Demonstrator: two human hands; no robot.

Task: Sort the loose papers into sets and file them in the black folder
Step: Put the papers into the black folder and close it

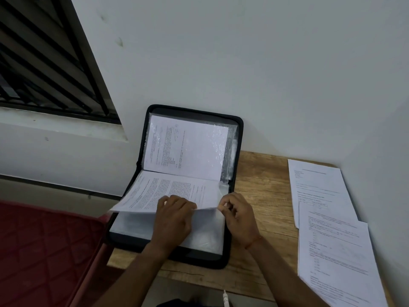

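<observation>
The black zip folder (236, 134) stands open on the wooden table, its upper half leaning on the wall with a printed sheet in a clear sleeve. A printed paper set (155, 191) lies across the lower half, its near edge lifted. My left hand (172, 220) grips that near edge from below, fingers curled over it. My right hand (238, 214) pinches the edge of a clear sleeve (205, 233) at the folder's right side. Two loose paper stacks lie to the right: a far stack (318, 185) and a near stack (338, 255).
The wooden table (261, 173) stands against a white wall. A red quilted mattress (44, 251) lies at the lower left. A barred window (44, 63) is at the upper left. A white cable end (225, 300) shows below the table's front edge.
</observation>
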